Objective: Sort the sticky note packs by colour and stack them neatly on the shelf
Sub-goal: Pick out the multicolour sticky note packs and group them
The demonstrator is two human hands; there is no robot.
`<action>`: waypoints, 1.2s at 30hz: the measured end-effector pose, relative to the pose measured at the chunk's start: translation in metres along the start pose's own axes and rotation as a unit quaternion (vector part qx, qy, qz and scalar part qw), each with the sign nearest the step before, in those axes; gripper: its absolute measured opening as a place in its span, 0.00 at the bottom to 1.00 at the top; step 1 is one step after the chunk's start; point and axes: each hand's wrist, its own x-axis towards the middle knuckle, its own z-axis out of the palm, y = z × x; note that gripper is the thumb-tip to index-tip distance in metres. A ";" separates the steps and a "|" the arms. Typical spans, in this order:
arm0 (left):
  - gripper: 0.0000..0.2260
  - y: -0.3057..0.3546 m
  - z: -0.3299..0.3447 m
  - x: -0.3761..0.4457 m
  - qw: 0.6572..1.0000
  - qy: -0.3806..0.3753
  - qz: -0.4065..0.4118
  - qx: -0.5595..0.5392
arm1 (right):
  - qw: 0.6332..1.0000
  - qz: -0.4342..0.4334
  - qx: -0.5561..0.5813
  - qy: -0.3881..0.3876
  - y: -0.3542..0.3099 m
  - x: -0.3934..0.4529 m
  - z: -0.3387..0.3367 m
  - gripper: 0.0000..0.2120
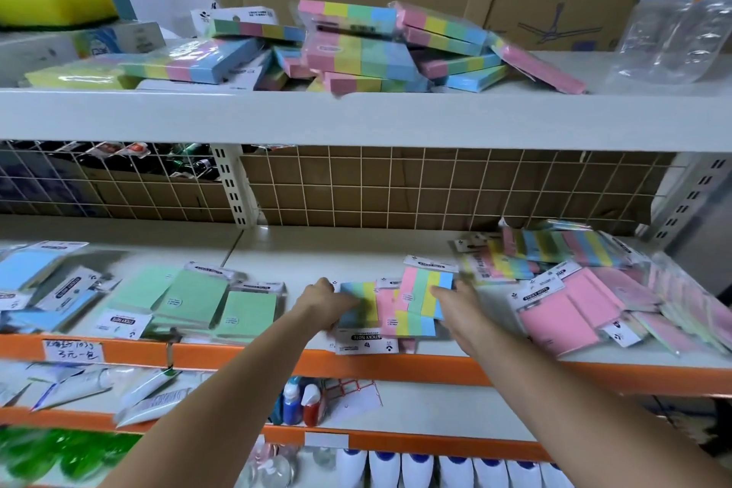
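White shelf (277, 250) with an orange front edge is carrying flat, plastic-wrapped multicolour packs (396, 309) at its middle. Both arms are reaching forward: the left hand (330, 299) is gripping a striped pack (362, 303), and the right hand (455, 303) is holding another pack (426, 291) by its edge.

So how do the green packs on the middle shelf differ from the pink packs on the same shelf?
The green packs lie left of both hands; the pink packs lie to the right. The green packs sit fairly square to the shelf edge, partly overlapping; the pink packs are tilted and piled against striped ones. Both are single-colour, with white header cards.
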 end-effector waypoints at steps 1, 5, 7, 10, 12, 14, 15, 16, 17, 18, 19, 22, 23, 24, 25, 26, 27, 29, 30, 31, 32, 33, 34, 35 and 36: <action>0.29 0.001 0.003 0.001 1.000 0.005 0.003 0.006 | 1.000 0.002 -0.004 0.001 0.000 -0.001 -0.001 0.07; 0.35 0.004 0.010 0.002 0.998 0.030 0.010 0.049 | 1.000 0.000 -0.017 0.018 0.003 -0.004 -0.007 0.03; 0.35 0.004 0.011 0.004 0.998 0.028 0.008 0.058 | 0.999 -0.002 -0.030 0.025 0.004 -0.003 -0.009 0.04; 0.36 0.005 0.012 0.005 0.998 0.016 0.006 0.062 | 0.999 0.004 -0.036 0.023 0.002 -0.003 -0.014 0.05; 0.36 0.006 0.013 0.005 0.997 0.019 0.003 0.074 | 0.999 0.010 -0.040 0.018 -0.002 -0.005 -0.018 0.08; 0.36 0.008 0.013 0.005 0.996 0.024 0.001 0.083 | 0.997 0.022 -0.068 0.008 -0.004 -0.008 -0.022 0.10; 0.36 0.008 0.013 0.005 0.996 0.025 0.001 0.086 | 0.996 0.027 -0.083 -0.005 -0.003 -0.009 -0.024 0.09; 0.36 0.008 0.014 0.007 0.996 0.023 -0.001 0.085 | 0.995 0.032 -0.092 -0.017 0.000 -0.008 -0.025 0.09; 0.36 0.008 0.013 0.008 0.996 0.019 -0.004 0.084 | 0.994 0.038 -0.103 -0.028 0.002 -0.008 -0.024 0.09; 0.35 0.007 0.012 0.008 0.997 0.012 -0.006 0.082 | 0.991 0.040 -0.123 -0.035 0.004 -0.008 -0.024 0.10; 0.35 0.007 0.012 0.010 0.997 0.004 -0.008 0.079 | 0.986 0.037 -0.160 -0.035 0.007 -0.008 -0.023 0.12; 0.32 0.007 0.011 0.013 0.998 -0.018 -0.008 0.057 | 0.968 0.023 -0.250 -0.008 0.007 -0.009 -0.021 0.08; 0.30 0.007 0.012 0.014 0.999 -0.020 -0.007 0.049 | 0.962 0.023 -0.272 -0.001 0.005 -0.009 -0.021 0.07; 0.29 0.008 0.012 0.014 0.999 -0.021 -0.007 0.044 | 0.955 0.026 -0.294 0.005 0.003 -0.010 -0.022 0.08; 0.28 0.009 0.011 0.014 0.999 -0.021 -0.007 0.041 | 0.949 0.031 -0.315 0.008 0.001 -0.011 -0.023 0.08; 0.28 0.009 0.010 0.013 0.999 -0.022 -0.008 0.039 | 0.942 0.032 -0.335 0.011 -0.001 -0.013 -0.024 0.08; 0.27 0.010 0.010 0.012 0.999 -0.026 -0.008 0.037 | 0.934 0.037 -0.355 0.012 -0.003 -0.016 -0.025 0.08; 0.26 0.011 0.009 0.013 0.999 -0.034 -0.012 0.035 | 0.916 0.039 -0.398 0.015 -0.005 -0.019 -0.027 0.12; 0.25 0.011 0.009 0.014 0.999 -0.037 -0.016 0.030 | 0.909 0.035 -0.414 0.018 -0.005 -0.017 -0.028 0.16; 0.25 0.013 0.008 0.014 0.999 -0.038 -0.023 0.026 | 0.904 0.032 -0.426 0.022 -0.004 -0.016 -0.028 0.20; 0.25 0.015 0.007 0.013 0.999 -0.034 -0.028 0.028 | 0.898 0.025 -0.438 0.025 -0.004 -0.016 -0.028 0.23; 0.27 0.018 0.007 0.013 0.998 -0.025 -0.033 0.042 | 0.892 0.016 -0.452 0.028 -0.004 -0.016 -0.028 0.25; 0.29 0.021 0.007 0.013 0.997 -0.010 -0.035 0.069 | 0.884 0.006 -0.467 0.029 -0.005 -0.017 -0.028 0.25; 0.31 0.025 0.007 0.012 0.995 0.010 -0.037 0.095 | 0.877 -0.007 -0.480 0.026 -0.005 -0.017 -0.030 0.23; 0.32 0.030 0.008 0.010 0.992 0.031 -0.034 0.113 | 0.873 -0.020 -0.487 0.020 -0.005 -0.018 -0.031 0.22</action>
